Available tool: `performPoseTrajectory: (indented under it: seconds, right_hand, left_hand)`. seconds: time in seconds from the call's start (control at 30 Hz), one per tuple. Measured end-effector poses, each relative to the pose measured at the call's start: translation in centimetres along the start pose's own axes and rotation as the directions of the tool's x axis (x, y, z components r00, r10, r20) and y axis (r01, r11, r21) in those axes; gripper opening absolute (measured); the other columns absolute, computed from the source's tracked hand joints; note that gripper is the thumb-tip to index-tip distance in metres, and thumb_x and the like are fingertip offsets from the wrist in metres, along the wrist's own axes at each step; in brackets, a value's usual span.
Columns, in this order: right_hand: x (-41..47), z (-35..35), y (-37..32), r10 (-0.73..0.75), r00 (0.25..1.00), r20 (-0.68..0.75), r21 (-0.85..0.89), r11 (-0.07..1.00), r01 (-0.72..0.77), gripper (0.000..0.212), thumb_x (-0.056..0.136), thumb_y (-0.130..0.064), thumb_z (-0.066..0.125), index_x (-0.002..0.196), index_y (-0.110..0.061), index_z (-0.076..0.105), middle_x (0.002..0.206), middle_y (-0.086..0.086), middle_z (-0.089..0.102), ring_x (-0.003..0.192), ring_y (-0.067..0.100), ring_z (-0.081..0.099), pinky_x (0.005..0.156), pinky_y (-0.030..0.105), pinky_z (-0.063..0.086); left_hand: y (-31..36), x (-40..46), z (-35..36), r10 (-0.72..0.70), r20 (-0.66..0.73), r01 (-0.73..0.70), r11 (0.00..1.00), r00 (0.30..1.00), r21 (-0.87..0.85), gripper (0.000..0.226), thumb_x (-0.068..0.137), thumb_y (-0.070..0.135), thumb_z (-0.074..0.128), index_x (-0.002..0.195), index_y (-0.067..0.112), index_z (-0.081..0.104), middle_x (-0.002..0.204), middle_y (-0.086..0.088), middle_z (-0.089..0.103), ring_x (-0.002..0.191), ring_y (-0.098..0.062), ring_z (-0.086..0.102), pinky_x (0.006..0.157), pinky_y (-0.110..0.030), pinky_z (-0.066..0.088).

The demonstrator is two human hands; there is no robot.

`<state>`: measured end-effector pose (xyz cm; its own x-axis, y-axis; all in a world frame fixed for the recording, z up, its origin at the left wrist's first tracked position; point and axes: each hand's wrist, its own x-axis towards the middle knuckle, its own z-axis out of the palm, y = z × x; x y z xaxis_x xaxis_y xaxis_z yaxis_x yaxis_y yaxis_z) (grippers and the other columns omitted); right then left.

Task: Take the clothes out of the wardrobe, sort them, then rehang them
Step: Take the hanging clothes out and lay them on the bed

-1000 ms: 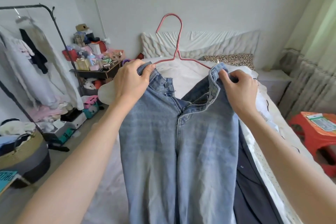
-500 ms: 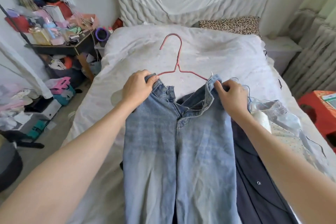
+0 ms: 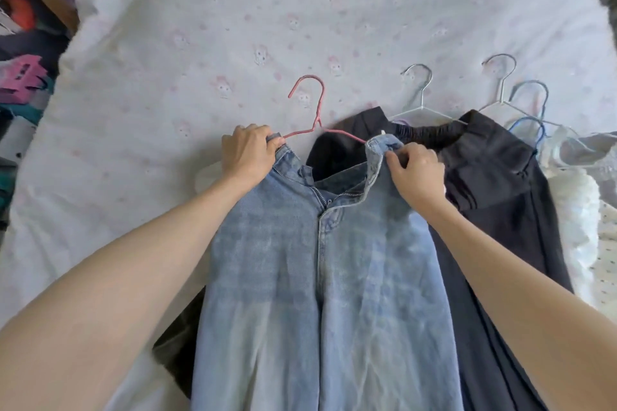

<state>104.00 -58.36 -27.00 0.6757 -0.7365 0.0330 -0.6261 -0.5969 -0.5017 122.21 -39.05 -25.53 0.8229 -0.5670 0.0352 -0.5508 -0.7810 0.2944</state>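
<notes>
Both hands gripping the jeans point(image 3: 320, 277) waistband, left hand point(image 3: 248, 152) and right hand point(image 3: 415, 170) at opposite corners, pink hanger point(image 3: 317, 117) inside, dark trousers point(image 3: 494, 183) beside, on the bed point(image 3: 167, 77).

Your jeans point(image 3: 320, 277) lie on the bed point(image 3: 167, 43), on a hanger point(image 3: 315, 110) whose hook points away from you. Right of them, partly under them, lie trousers point(image 3: 494, 183) on a second hanger point(image 3: 421, 93). Farther right lie more hangers point(image 3: 521, 100) and a garment point(image 3: 581, 210). Clutter point(image 3: 23, 77) sits left, off the bed.
</notes>
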Motion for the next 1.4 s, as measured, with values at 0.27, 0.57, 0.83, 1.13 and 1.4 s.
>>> performPoseTrajectory:
  seconds: [0.27,0.57,0.83,1.13,1.4]
  right_hand:
    - [0.1,6.2,2.3,0.067,0.998,0.021,-0.159,0.985,-0.063,0.036,0.097,-0.034,0.043,0.104,-0.002,0.055,0.111,0.015,0.057,0.105,0.035,0.047,0.087,0.042,0.031]
    - [-10.1,5.0,2.9,-0.162,0.986,0.045,-0.122,0.978,0.167,0.056,0.089,-0.038,0.039,0.132,-0.002,0.047,0.139,0.022,0.043,0.128,0.040,0.039,0.104,0.055,0.029]
    - [-27.6,4.1,3.0,-0.033,0.857,0.514,-0.193,0.969,0.153,0.057,0.092,-0.043,0.040,0.143,-0.018,0.035,0.152,0.013,0.025,0.140,0.034,0.022,0.111,0.051,0.018]
    - [-41.3,-3.9,1.8,0.156,0.800,0.579,-0.286,0.958,0.020,0.063,0.094,-0.057,0.015,0.149,-0.028,0.003,0.157,0.002,-0.001,0.145,0.022,-0.003,0.115,0.042,-0.004]
    - [-52.0,-11.3,-0.6,0.257,0.957,0.134,-0.246,0.944,-0.219,0.054,0.092,-0.051,0.027,0.132,-0.018,0.045,0.133,0.011,0.053,0.122,0.032,0.052,0.094,0.056,0.040]
  left_hand:
    - [-1.7,0.0,6.1,-0.009,-0.026,0.010,0.999,1.000,0.040,0.026,0.095,0.035,0.047,0.105,0.014,0.058,0.105,-0.013,0.060,0.103,-0.033,0.051,0.085,-0.040,0.035]
    - [-3.0,-12.3,5.7,0.132,0.126,-0.145,0.984,0.983,0.102,0.052,0.090,0.036,0.037,0.136,0.014,0.045,0.146,-0.019,0.035,0.134,-0.039,0.033,0.102,-0.064,0.024]
    - [-1.8,-30.6,4.1,0.051,0.466,-0.142,0.976,0.883,0.162,0.051,0.085,0.038,0.035,0.125,0.016,0.059,0.139,-0.011,0.048,0.128,-0.036,0.043,0.095,-0.060,0.038]
    - [-1.4,-42.1,-1.1,0.086,0.700,-0.268,0.951,0.709,0.154,0.053,0.099,0.036,0.029,0.149,0.025,0.014,0.157,-0.002,-0.002,0.144,-0.022,-0.005,0.115,-0.046,0.002]
    - [1.8,-48.1,-6.2,0.424,0.500,-0.430,0.896,0.755,-0.110,0.054,0.086,0.041,0.036,0.128,0.013,0.055,0.136,-0.016,0.050,0.125,-0.038,0.046,0.096,-0.054,0.039]
